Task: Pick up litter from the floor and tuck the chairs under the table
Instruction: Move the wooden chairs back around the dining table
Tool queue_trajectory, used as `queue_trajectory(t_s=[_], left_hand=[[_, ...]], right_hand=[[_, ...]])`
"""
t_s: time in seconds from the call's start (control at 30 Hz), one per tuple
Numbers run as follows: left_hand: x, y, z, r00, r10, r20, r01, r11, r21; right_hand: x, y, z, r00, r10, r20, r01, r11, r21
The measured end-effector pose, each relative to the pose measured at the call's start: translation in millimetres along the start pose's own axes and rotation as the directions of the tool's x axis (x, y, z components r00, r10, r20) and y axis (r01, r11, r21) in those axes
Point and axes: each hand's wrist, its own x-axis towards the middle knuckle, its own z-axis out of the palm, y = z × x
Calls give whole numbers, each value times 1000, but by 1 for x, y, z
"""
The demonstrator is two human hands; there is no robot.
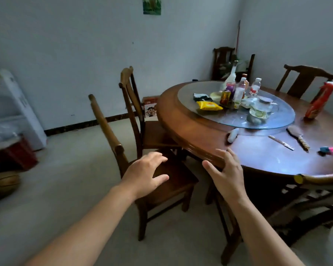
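Note:
A round dark wooden table [185, 127] fills the right half of the view. A wooden chair [173, 187] stands at its near left edge, seat partly out from under it. A second chair [135, 104] stands behind it, closer in to the table. My left hand [144, 174] hovers over the near chair's seat, fingers spread and holding nothing. My right hand [226, 172] is stretched out in front of the table's rim, fingers spread and empty. Whether either hand touches wood I cannot tell. Another chair's back [323, 180] shows at the lower right.
On the table's glass turntable [277, 121] stand several bottles, a can and snack packets. A hairbrush [298, 137] and a red packet [319, 100] lie on the wood. Two more chairs stand at the far side. A white appliance [17, 104] and a red bin [17, 154] are at the left wall.

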Motion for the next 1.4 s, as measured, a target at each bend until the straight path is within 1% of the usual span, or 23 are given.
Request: queue_trajectory(t_s=[0.1,0.2,0.37,0.5,0.6,0.77,0.87,1.0,1.03,1.1,1.2,1.27,1.33,1.4], left_hand=[[-26,-72,-44,995,-91,-30,92,996,6],[-37,-126,-77,985,-149,-85,152,988,27],[-25,-206,-117,968,-183,-171,190,981,26],[4,-257,-136,969,-165,-183,174,984,34],[29,-289,-145,985,-104,-137,112,992,54],[69,-339,-154,992,-18,-125,21,999,27],[98,-365,-151,995,46,-90,-46,999,-4],[143,-390,-145,983,179,-41,-182,981,-63],[153,-395,-143,977,214,-9,-214,975,-66],[169,-404,-137,958,280,60,-276,959,-60],[185,-418,-126,932,347,105,-337,936,-98],[190,-425,-118,920,369,132,-345,922,-173],[193,-428,-110,915,382,131,-347,910,-228],[196,-429,-102,907,406,108,-381,904,-196]], right_hand=[[-13,-58,74,995,-47,86,44,999,31],[-13,-102,129,984,-86,155,81,996,40],[14,-158,200,971,-141,191,135,990,42],[43,-187,244,962,-182,205,174,983,57],[61,-204,273,967,-127,219,127,992,13],[76,-224,305,976,-7,218,29,995,-98],[76,-226,317,984,58,169,-30,986,-165],[63,-225,333,977,208,55,-191,955,-227],[58,-224,337,972,236,9,-225,938,-265],[47,-225,345,964,250,-93,-267,884,-384],[38,-227,346,941,263,-214,-338,780,-527],[32,-226,346,923,279,-266,-383,741,-552],[26,-226,347,914,284,-290,-402,733,-549],[24,-227,350,902,306,-306,-431,700,-570]])
